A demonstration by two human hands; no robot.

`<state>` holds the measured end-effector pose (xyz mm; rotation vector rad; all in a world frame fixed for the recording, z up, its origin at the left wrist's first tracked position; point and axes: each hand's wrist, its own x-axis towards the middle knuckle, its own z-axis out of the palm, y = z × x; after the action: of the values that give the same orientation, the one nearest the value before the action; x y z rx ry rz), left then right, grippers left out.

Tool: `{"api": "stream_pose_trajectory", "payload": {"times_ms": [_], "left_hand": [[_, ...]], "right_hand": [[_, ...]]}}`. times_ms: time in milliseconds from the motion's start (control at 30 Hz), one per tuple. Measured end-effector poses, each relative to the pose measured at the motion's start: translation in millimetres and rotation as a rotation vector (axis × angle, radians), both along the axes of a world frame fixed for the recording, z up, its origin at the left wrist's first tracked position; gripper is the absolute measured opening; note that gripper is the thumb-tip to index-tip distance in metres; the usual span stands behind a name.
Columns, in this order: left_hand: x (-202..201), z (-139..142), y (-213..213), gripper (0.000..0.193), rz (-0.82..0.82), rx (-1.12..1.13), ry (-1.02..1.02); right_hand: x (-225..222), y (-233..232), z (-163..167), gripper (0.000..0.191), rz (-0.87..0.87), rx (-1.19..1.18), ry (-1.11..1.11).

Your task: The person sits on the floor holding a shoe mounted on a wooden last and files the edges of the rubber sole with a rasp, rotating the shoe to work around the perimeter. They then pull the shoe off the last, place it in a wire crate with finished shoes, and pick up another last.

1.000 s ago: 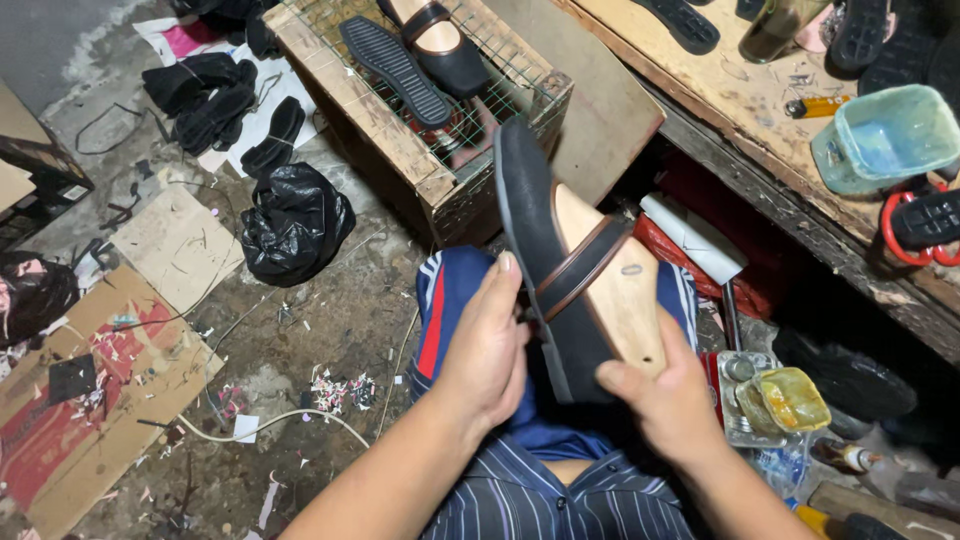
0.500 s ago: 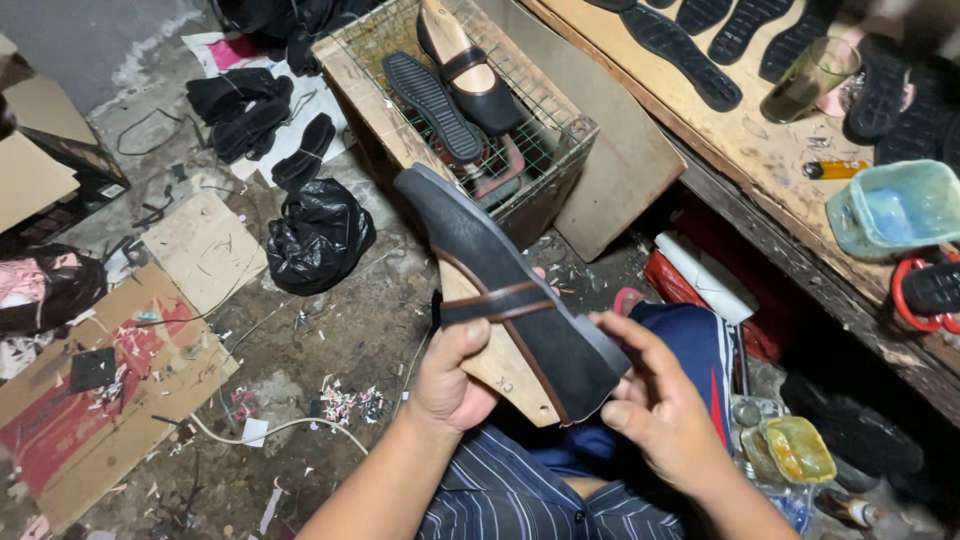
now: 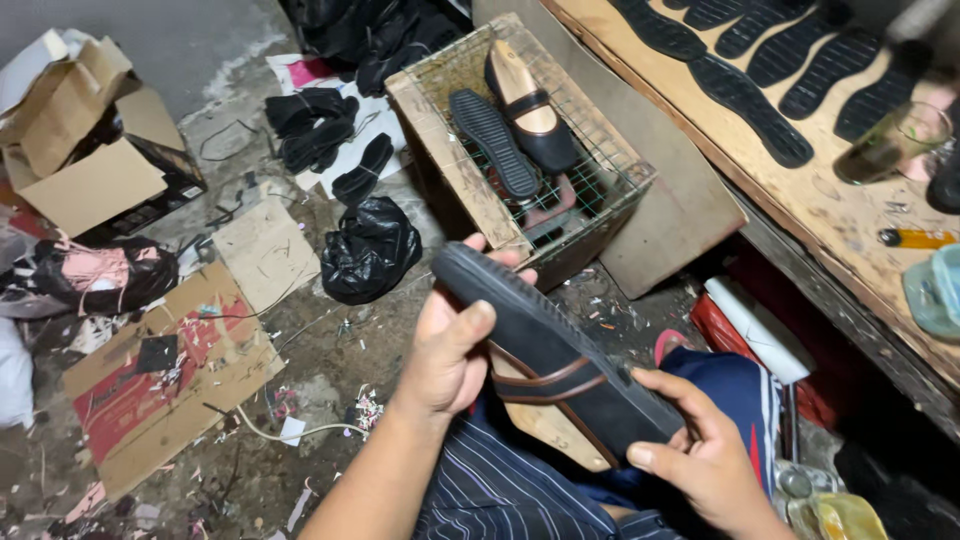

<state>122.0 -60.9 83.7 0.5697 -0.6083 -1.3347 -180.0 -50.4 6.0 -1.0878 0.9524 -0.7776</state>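
Both my hands hold a black shoe (image 3: 560,355) on a wooden last, turned so its ribbed black sole faces up and to the right; brown trim strips cross its side. My left hand (image 3: 450,345) grips the toe end, thumb on the side and fingers behind the sole. My right hand (image 3: 700,455) cups the heel end from below, thumb along the sole's edge. The pale wood of the last (image 3: 545,425) shows under the shoe, above my striped lap.
A wire-mesh crate (image 3: 600,205) ahead holds another black shoe on a last (image 3: 530,105) and a loose sole. A wooden bench (image 3: 830,215) at right carries several black soles and a glass. Black bag (image 3: 370,250), cardboard and scraps litter the floor at left.
The shoe has been rotated from upright to lying across, sole turned up. My left hand shifted to the toe end and my right hand to the heel; the view tilted left.
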Motion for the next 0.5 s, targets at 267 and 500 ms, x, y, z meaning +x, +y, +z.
{"api": "stream_pose_trajectory", "payload": {"times_ms": [267, 500], "left_hand": [[-6, -2, 4, 0.084, 0.05, 0.029, -0.169], [-10, 16, 9, 0.086, 0.044, 0.018, -0.37]], "right_hand": [[0, -1, -32, 0.075, -0.018, 0.152, -0.103], [21, -4, -34, 0.072, 0.004, 0.2, -0.293]]}}
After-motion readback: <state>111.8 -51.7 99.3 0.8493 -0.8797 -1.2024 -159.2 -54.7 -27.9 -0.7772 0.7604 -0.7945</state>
